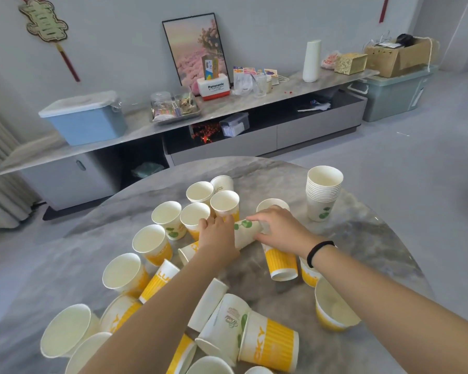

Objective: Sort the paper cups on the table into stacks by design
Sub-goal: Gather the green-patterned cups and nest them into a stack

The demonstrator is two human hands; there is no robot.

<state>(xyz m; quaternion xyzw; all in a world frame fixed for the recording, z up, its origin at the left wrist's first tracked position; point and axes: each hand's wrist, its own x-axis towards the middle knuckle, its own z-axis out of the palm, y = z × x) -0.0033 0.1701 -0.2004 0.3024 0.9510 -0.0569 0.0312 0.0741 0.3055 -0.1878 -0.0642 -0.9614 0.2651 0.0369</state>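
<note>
Several loose paper cups cover the round grey marble table (pixel 368 238): some white with green leaves, others yellow-striped. A green-leaf cup (pixel 245 232) lies on its side at the middle, and both hands are on it. My left hand (pixel 216 236) covers its left end; my right hand (pixel 278 228) grips its right end. A tall stack of green-leaf cups (pixel 322 194) stands at the far right. An upside-down yellow cup (pixel 280 263) sits under my right wrist. An upright cup (pixel 272 205) is partly hidden behind my right hand.
Upright cups (pixel 195 214) cluster just beyond my left hand. Tipped yellow and green cups (pixel 268 344) lie near the front edge. A long low cabinet (pixel 227 112) with a blue box (pixel 85 118), tray and picture frame stands beyond the table.
</note>
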